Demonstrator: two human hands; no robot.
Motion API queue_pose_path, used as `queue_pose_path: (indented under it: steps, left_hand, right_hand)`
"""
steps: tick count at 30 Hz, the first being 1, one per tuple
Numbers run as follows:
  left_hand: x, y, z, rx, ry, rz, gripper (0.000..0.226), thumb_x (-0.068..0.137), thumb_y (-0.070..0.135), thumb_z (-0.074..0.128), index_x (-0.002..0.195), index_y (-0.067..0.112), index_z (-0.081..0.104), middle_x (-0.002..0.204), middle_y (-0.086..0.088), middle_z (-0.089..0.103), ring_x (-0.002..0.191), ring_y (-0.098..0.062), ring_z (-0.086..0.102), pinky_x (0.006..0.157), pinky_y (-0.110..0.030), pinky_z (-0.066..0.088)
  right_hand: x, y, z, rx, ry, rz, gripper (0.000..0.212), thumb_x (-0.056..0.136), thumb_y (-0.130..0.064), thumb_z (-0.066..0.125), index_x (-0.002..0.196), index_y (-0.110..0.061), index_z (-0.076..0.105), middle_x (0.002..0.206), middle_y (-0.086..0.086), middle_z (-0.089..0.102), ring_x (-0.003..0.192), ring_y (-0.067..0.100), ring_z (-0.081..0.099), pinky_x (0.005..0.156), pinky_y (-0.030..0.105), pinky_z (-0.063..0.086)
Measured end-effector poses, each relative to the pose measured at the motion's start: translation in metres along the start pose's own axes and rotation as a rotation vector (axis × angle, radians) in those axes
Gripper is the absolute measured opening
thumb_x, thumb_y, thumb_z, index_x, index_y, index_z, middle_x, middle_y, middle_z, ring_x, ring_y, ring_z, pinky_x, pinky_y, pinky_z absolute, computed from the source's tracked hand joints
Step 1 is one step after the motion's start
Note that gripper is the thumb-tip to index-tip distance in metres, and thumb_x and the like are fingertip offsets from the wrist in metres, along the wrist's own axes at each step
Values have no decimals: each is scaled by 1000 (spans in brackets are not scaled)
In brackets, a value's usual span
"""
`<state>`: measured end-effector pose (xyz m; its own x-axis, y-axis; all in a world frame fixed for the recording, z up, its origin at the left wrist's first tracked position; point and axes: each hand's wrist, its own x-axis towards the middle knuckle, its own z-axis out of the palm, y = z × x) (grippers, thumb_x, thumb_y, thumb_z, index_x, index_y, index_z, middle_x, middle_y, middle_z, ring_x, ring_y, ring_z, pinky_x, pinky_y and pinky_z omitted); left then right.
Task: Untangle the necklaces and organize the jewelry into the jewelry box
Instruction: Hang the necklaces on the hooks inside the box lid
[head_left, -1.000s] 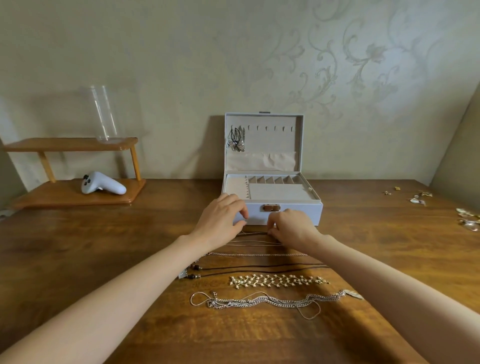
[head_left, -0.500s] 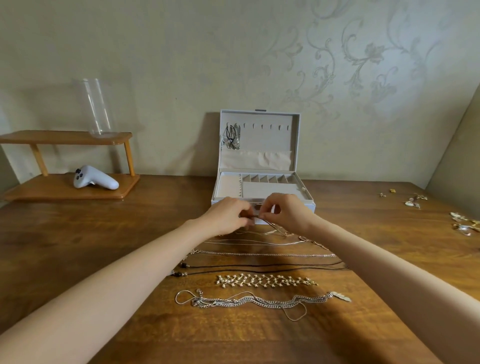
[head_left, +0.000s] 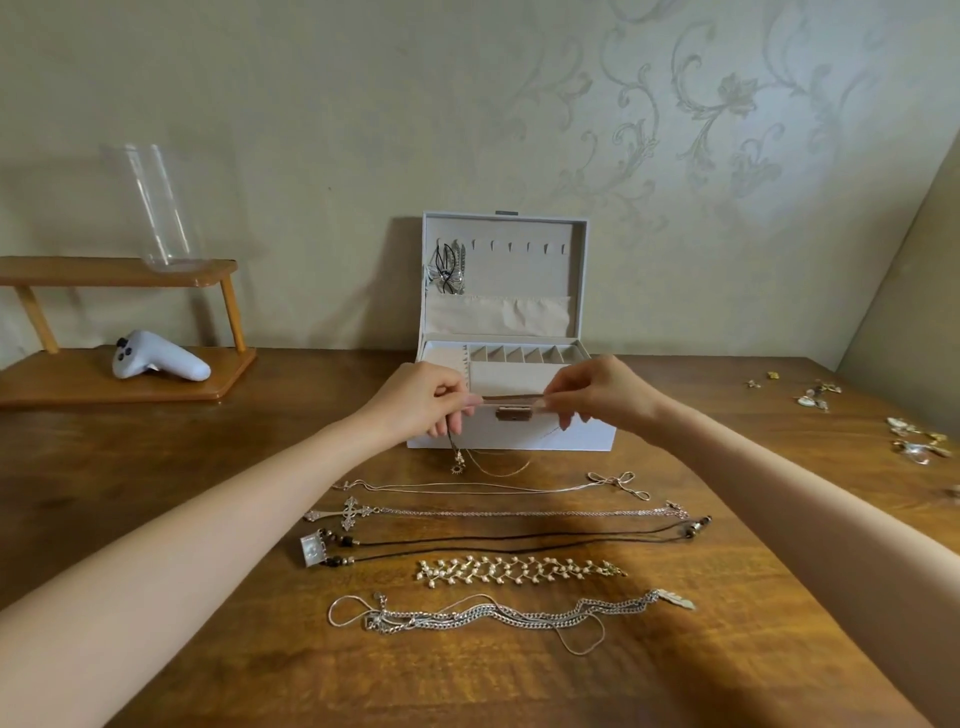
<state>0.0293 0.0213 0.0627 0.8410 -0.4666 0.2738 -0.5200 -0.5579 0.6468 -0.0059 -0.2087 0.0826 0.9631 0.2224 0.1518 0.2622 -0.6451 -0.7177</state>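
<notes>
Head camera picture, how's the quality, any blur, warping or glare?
Head view: wide-angle warp stretches both forearms toward the bottom corners; the chain pinched between the left hand and right hand is smeared; soft light throws a shadow from the jewelry box leftward on the wall; mild sheen on the table, no harsh glare.

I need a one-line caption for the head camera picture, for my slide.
Left hand and right hand hold a pendant necklace taut before the open jewelry box.
</notes>
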Motion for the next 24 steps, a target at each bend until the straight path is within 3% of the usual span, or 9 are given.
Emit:
queue_pose_path:
  steps: [3, 8, 18, 24]
  left_hand:
    - [-2, -2, -1, 29, -74, -24, 17, 91, 21, 60, 87, 5, 66, 62, 1, 67, 47, -4, 56, 49, -15, 47]
    - [2, 13, 2, 2, -124, 4, 13, 86, 18, 66, 96, 10, 63, 82, 4, 67, 49, -12, 56, 43, -10, 38]
    - [17, 24, -8, -201, 13, 56, 7, 87, 10, 63, 82, 12, 60, 72, 1, 65, 46, 4, 51, 47, -8, 38]
    - [25, 20, -15, -237, 80, 49, 7, 91, 10, 59, 84, 11, 58, 80, -2, 71, 51, 3, 52, 53, -9, 42]
  right_hand:
    - [-2, -1, -2, 97, 79, -9, 19, 85, -23, 69, 74, -8, 71, 57, 2, 61, 46, 0, 46, 47, 10, 36]
    - [4, -8, 0, 228, 31, -33, 15, 90, -13, 60, 94, -5, 72, 58, 6, 54, 47, 9, 42, 46, 17, 34]
    - [22, -20, 1, 356, -84, -90, 32, 81, 20, 56, 107, 2, 60, 82, 16, 67, 70, 18, 68, 66, 25, 56]
    - [33, -21, 6, 280, -13, -81, 29, 80, 17, 59, 103, 1, 64, 82, 16, 69, 66, 18, 69, 65, 25, 58]
